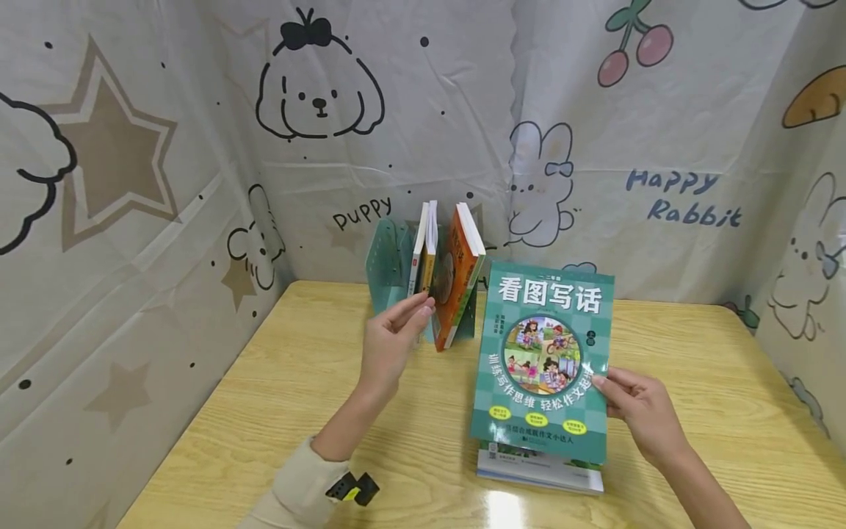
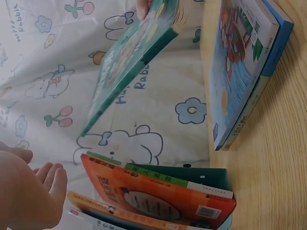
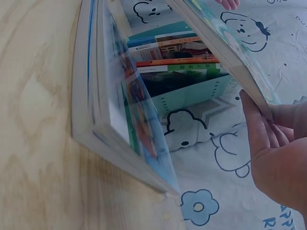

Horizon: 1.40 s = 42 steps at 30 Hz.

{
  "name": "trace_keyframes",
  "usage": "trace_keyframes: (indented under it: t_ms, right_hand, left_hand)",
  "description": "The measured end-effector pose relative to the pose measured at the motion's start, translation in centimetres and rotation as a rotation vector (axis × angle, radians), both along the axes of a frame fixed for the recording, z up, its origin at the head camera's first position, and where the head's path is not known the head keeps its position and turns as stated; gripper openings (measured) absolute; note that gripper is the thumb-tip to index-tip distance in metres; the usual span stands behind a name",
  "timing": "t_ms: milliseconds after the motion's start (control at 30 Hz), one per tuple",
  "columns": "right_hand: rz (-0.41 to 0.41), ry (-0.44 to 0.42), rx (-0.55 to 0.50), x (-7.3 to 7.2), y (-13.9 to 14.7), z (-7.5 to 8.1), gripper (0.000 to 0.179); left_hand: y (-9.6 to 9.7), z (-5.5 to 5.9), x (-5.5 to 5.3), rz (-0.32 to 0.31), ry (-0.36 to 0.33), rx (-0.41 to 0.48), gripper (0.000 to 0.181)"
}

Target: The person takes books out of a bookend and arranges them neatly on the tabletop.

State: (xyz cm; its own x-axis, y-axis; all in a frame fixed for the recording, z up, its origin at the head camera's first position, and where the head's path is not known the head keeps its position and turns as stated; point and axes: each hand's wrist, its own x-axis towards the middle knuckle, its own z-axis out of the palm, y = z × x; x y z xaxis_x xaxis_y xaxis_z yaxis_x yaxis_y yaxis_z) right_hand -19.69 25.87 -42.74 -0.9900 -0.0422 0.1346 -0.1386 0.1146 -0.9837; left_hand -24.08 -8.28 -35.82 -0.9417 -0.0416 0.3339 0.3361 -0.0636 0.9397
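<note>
My right hand point(image 1: 644, 411) pinches the right edge of a green book point(image 1: 542, 364), thumb on its front cover. In the right wrist view, that hand point(image 3: 278, 139) has its fingers behind the book. The green book is tilted above a short stack of books point(image 2: 244, 62) lying on the table and hides most of it in the head view. My left hand point(image 1: 390, 345) is in front of a teal bookend point(image 1: 383, 257), with nothing in its loosely bent fingers. Upright in the bookend stand an orange book point(image 1: 456, 279) and several thinner ones, the orange one leaning right.
The wooden table point(image 1: 264, 411) runs back to a printed cloth curtain point(image 1: 423, 95) that also hangs along both sides. The bookend stands near the table's back edge, left of the stack. A black strap point(image 1: 353, 488) is on the left sleeve.
</note>
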Motion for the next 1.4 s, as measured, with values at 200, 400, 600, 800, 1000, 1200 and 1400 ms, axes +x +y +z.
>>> trace_keyframes:
  t_ms: [200, 400, 600, 800, 1000, 1200, 1400]
  right_hand:
    - [-0.030, -0.117, 0.023, 0.1, 0.8, -0.4, 0.044]
    - [-0.019, -0.199, 0.033, -0.1, 1.2, -1.3, 0.038]
    - [-0.018, -0.301, 0.050, -0.4, 1.5, -2.4, 0.041]
    - [-0.001, -0.345, 0.074, -0.8, 1.5, -3.3, 0.044]
    - [0.009, -0.373, 0.085, -1.0, 1.5, -4.2, 0.045]
    - [0.024, -0.397, 0.061, -1.1, 1.6, -4.8, 0.046]
    - [0.041, -0.402, 0.038, -1.2, 1.5, -4.8, 0.046]
  left_hand:
    - [-0.4, -0.1, -0.3, -0.004, 0.018, -0.011, 0.033]
    - [-0.4, 0.0, -0.4, -0.012, 0.032, -0.015, 0.031]
    - [-0.4, -0.2, -0.5, -0.016, 0.024, -0.020, 0.032]
    - [-0.6, -0.4, -0.5, -0.005, 0.011, -0.008, 0.031]
    - [-0.8, -0.6, -0.6, -0.003, -0.001, -0.009, 0.032]
    - [-0.9, -0.7, -1.1, 0.020, -0.028, -0.016, 0.034]
    - [-1.0, -0.8, -2.0, 0.071, -0.033, -0.041, 0.038]
